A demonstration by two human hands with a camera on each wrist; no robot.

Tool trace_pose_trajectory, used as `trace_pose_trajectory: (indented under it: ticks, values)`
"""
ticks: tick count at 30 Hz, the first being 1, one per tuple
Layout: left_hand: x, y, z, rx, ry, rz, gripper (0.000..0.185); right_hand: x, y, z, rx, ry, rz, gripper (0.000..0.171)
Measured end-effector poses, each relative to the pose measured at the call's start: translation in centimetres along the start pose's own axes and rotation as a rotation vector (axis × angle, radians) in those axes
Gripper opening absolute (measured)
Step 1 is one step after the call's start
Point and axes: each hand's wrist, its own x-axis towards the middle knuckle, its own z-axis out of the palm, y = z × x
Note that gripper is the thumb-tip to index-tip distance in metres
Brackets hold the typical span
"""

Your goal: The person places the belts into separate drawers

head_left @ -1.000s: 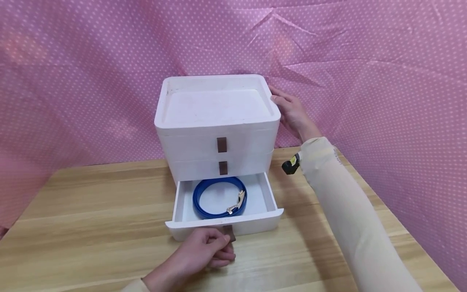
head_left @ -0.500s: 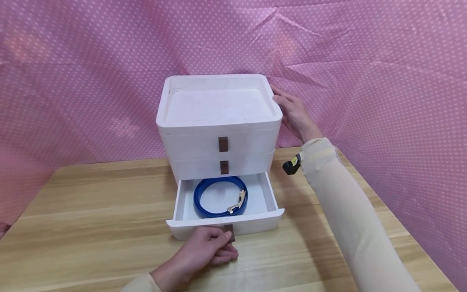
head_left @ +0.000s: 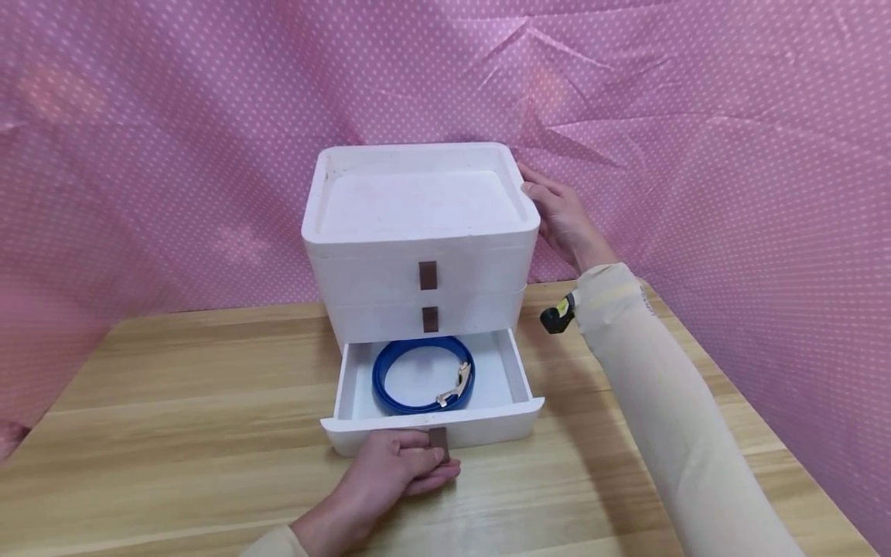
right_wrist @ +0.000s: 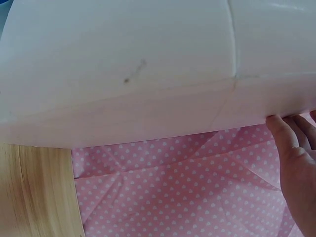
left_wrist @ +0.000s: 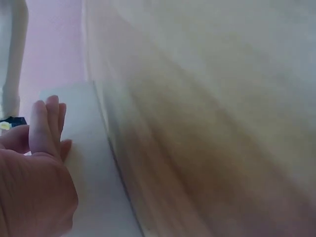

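A white drawer unit [head_left: 421, 271] stands on the table with its bottom drawer [head_left: 496, 425] pulled out. Inside that drawer lies a coiled blue belt [head_left: 379, 379] with a gold buckle. At the drawer's front, my left hand [head_left: 379, 472] pinches the brown pull tab [head_left: 438, 441] between thumb and index finger, the other fingers extended below. In the left wrist view this hand [left_wrist: 39, 173] lies along the white drawer front [left_wrist: 94, 173]. My right hand [head_left: 564, 220] rests on the unit's upper right side; its fingers [right_wrist: 281, 131] touch the rear edge in the right wrist view.
Two closed upper drawers carry brown tabs [head_left: 428, 275]. A shallow tray top [head_left: 418, 201] caps the unit. Pink dotted cloth [head_left: 230, 155] hangs behind and at both sides of the wooden table [head_left: 209, 402]. A black wrist camera [head_left: 557, 316] sits on the right sleeve.
The left hand's lower fingers have straightened a little and shifted right under the tab. The drawer stays pulled out, and the right hand keeps its place on the unit. The head view shifts slightly.
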Motion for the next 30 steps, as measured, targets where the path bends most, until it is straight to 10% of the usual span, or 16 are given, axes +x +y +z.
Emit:
trace_pose_trajectory:
  ticks: [30]
  values:
    - [-0.07,0.36,0.05,0.014,0.033,0.044,0.014,-0.16,-0.14,0.37,0.015,-0.009,-0.015,0.05]
